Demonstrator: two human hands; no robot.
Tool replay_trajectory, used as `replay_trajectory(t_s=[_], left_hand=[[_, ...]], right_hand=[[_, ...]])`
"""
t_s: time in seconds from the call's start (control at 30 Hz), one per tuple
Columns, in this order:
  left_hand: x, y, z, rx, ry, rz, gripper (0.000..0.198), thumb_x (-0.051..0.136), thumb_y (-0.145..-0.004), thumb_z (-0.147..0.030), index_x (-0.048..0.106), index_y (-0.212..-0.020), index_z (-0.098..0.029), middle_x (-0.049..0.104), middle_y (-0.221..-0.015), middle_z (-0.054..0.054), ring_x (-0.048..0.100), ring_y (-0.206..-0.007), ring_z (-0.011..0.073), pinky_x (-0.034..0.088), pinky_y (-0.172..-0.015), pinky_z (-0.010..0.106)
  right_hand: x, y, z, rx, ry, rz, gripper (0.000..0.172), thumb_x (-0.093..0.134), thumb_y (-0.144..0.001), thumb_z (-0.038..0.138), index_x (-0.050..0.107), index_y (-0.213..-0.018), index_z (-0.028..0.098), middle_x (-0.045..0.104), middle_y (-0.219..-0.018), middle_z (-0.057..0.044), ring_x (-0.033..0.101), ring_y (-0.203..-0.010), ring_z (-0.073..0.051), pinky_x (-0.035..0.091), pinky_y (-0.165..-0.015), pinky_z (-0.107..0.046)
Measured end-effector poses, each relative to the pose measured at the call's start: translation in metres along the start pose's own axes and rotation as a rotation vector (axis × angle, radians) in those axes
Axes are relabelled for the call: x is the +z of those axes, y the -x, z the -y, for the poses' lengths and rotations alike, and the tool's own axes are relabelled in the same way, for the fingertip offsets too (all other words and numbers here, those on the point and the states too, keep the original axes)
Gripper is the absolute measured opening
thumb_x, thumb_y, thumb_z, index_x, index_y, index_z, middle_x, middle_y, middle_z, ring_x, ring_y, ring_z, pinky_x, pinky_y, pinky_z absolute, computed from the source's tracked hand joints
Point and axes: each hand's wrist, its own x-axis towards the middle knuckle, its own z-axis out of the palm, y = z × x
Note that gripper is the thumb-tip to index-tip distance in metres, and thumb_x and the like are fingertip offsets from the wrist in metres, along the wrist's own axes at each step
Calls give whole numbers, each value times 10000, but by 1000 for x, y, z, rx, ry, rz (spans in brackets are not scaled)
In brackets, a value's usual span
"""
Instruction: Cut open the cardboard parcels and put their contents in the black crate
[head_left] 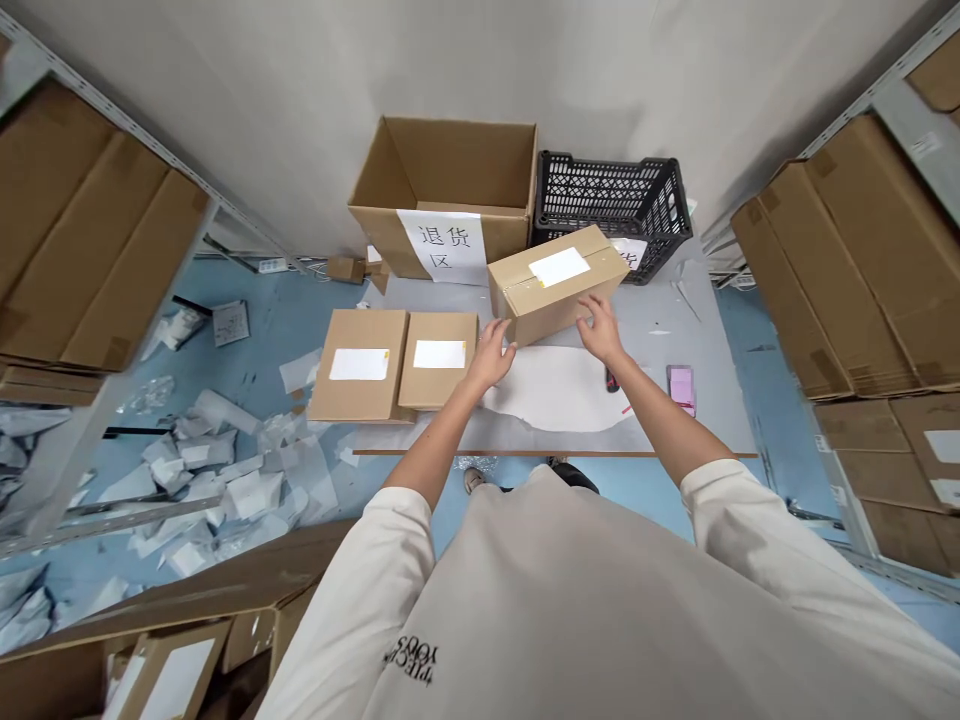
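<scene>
A long cardboard box [551,300] with a blank white label on its taped top sits at an angle on the table, close in front of the black crate. My left hand [491,357] is at its near left corner, fingers apart, with the fingertips by the cardboard. Against the box's near long side, toward the right, is my right hand [598,330], its fingers spread. Neither hand is visibly wrapped round the box; exact contact is hard to tell. Left of my left hand stand two more labelled boxes, a smaller one [438,388] and a larger one [358,398].
Behind are a large open carton [367,232] with a Chinese sign and a black plastic crate [664,225]. White paper [562,395], a dark cutter [611,380] and a pink pad [681,386] lie on the table [720,400]. Packing scraps [225,480] litter the floor.
</scene>
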Motion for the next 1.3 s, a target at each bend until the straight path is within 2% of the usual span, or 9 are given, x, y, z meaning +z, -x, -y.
replay_trajectory(t_s=[0.13,0.23,0.33,0.47,0.63,0.83,1.03,1.17,1.3], left_hand=[[25,-32,-22,-130,33,-104,612,551,-1110,-375,485,-1702,-234,428,-1816,179,388,-1726,333,348,-1420,527],[33,-45,-31,-223,37,-162,618,544,-1124,-397,455,-1716,-239,430,-1823,176,360,-1742,335,341,-1422,547],[35,-49,-35,-259,49,-199,635,527,-1139,-434,414,-1741,-267,477,-1796,171,415,-1711,338,383,-1397,566],[38,-46,-35,-304,86,-236,659,501,-1152,-453,363,-1775,-286,507,-1766,172,515,-1634,329,491,-1318,548],[42,-33,-28,-344,111,-273,695,458,-1185,-505,253,-1815,-296,499,-1734,195,666,-1456,290,586,-1203,467],[37,-15,-22,-343,257,-375,627,605,-1119,-398,452,-1706,-237,522,-1683,205,606,-1504,333,565,-1224,491],[33,8,-24,-320,369,-433,600,676,-1049,-319,548,-1631,-246,575,-1616,184,539,-1563,354,517,-1285,503],[38,34,-23,-347,358,-399,671,692,-1033,-330,506,-1673,-251,569,-1576,185,610,-1474,346,524,-1264,512],[52,75,-21,-404,330,-363,694,695,-1048,-388,480,-1690,-237,581,-1514,186,646,-1400,330,495,-1277,507]], right_hand=[[-28,-57,-61,41,12,-80,702,473,-1090,684,593,-1612,230,456,-1734,-247,441,-1606,-461,421,-1257,-774],[-33,-91,-88,42,-4,-55,763,493,-1075,714,545,-1649,215,432,-1757,-265,423,-1620,-467,418,-1255,-778],[-33,-109,-98,0,-20,-5,782,514,-1067,714,519,-1666,212,478,-1734,-259,438,-1611,-454,419,-1268,-755],[-36,-107,-94,-41,-73,-9,773,551,-1047,697,531,-1651,217,568,-1670,-233,488,-1561,-435,399,-1291,-745],[-45,-75,-91,30,-151,-29,733,616,-999,623,592,-1586,185,673,-1557,-230,559,-1477,-433,382,-1307,-725],[-40,-11,-92,110,-252,-99,691,678,-958,595,651,-1554,248,708,-1492,-169,633,-1345,-382,436,-1283,-690],[-40,58,-82,270,-376,-106,832,756,-918,607,604,-1636,214,654,-1552,-185,682,-1301,-351,506,-1269,-593],[-41,101,-77,330,-395,-108,904,762,-905,637,572,-1671,196,628,-1560,-198,689,-1308,-353,528,-1261,-567],[-35,149,-82,377,-375,-89,917,749,-897,634,554,-1683,204,619,-1517,-194,700,-1274,-354,554,-1232,-576]])
